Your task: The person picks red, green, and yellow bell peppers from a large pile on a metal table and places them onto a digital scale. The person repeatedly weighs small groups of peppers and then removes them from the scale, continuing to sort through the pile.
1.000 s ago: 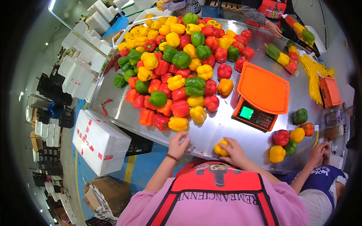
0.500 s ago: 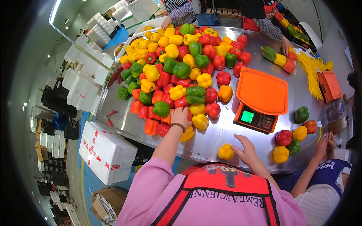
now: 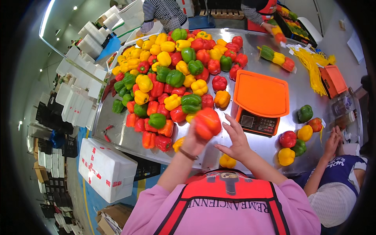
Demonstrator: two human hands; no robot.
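Orange-red pepper (image 3: pixel 207 123) in closed left fingers (image 3: pixel 194 135); right fingers (image 3: pixel 234 125) spread.

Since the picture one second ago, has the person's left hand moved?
Yes. The left hand rose from the steel table's near edge and now holds an orange-red bell pepper left of the orange scale.

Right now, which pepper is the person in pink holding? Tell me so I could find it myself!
Start at the steel table with its big heap of peppers, then find the orange scale beside the heap. Just left of the scale's keypad, the left hand lifts one pepper off the table. It is red shading to orange, and it is the only one held up in fingers.
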